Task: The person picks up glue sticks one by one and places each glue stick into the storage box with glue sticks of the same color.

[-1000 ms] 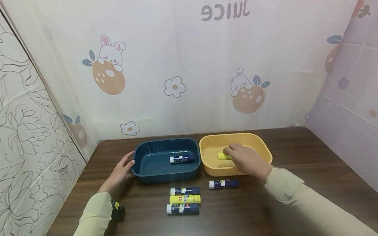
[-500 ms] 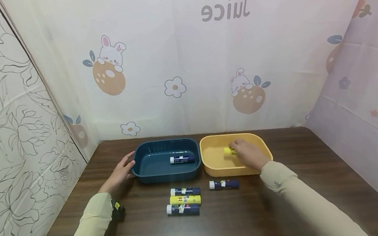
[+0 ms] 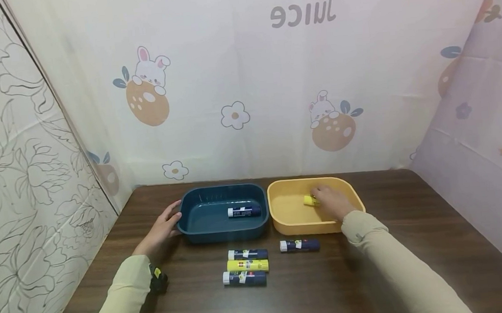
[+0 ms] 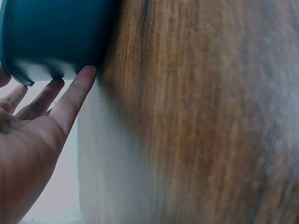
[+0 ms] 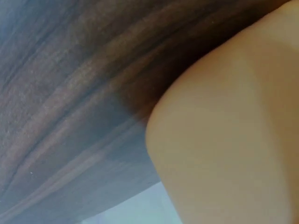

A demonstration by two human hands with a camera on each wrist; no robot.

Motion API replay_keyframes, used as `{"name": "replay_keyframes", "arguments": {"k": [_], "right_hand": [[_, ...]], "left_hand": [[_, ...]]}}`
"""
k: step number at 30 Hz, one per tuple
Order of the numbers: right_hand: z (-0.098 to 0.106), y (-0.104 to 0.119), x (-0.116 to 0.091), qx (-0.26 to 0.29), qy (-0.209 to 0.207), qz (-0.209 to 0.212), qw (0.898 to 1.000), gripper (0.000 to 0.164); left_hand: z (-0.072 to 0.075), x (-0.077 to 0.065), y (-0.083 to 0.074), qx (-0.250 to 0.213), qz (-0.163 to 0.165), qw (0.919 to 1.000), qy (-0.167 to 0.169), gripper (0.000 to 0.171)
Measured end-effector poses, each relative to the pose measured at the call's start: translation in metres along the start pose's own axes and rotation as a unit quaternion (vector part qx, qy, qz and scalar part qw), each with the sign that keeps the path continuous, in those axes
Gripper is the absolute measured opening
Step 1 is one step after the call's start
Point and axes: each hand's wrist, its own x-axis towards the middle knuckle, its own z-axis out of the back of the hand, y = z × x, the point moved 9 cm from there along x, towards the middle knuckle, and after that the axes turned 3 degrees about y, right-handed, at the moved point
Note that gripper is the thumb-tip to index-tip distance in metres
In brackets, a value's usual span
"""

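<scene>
In the head view my right hand [image 3: 331, 202] reaches into the yellow tray [image 3: 307, 228] and pinches a yellow glue stick [image 3: 310, 200]; one end of it sticks out to the left of the fingers, and the rest is hidden by the hand. My left hand [image 3: 161, 230] rests against the left end of the dark blue tray [image 3: 226, 235]. The left wrist view has its extended fingers [image 4: 70, 100] touching the tray's outer wall [image 4: 60, 37]. Inside the blue tray lies a navy glue stick [image 3: 244, 211] with a white cap.
On the wooden table [image 3: 288, 296], before the trays, lie a navy glue stick [image 3: 248, 254], a yellow glue stick [image 3: 248, 265] and another navy glue stick [image 3: 245, 278] in a stack-like row. One more navy glue stick [image 3: 300, 245] lies nearer the yellow tray. A printed curtain [image 3: 245, 78] hangs behind.
My right hand has moved a little to the right within the yellow tray, taking the yellow glue stick along. The left hand has stayed at the blue tray.
</scene>
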Motion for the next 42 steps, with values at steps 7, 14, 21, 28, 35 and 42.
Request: {"name": "replay_keyframes", "arguments": {"k": [7, 14, 21, 28, 35, 42], "right_hand": [[-0.012, -0.011, 0.002, -0.002, 0.019, -0.027, 0.999, 0.034], [-0.011, -0.012, 0.0, 0.008, 0.033, -0.036, 0.999, 0.045], [0.008, -0.004, -0.007, 0.03, 0.017, -0.017, 0.999, 0.048], [0.043, 0.028, -0.018, 0.026, -0.037, 0.042, 0.998, 0.047], [0.07, 0.072, -0.041, 0.008, -0.092, 0.112, 0.989, 0.043], [0.074, 0.099, -0.061, 0.0, -0.117, 0.147, 0.982, 0.04]], "left_hand": [[0.0, 0.001, 0.001, -0.001, 0.001, 1.0, -0.002, 0.054], [0.0, 0.002, 0.0, 0.004, -0.006, 1.0, 0.001, 0.054], [0.001, 0.004, 0.0, 0.006, -0.01, 0.9999, 0.002, 0.054], [0.001, 0.003, 0.001, 0.011, -0.01, 0.9999, 0.0, 0.054], [0.001, 0.001, 0.0, 0.009, -0.019, 0.9998, 0.002, 0.054], [0.001, 0.001, 0.0, 0.01, -0.015, 0.9998, 0.004, 0.054]]}}
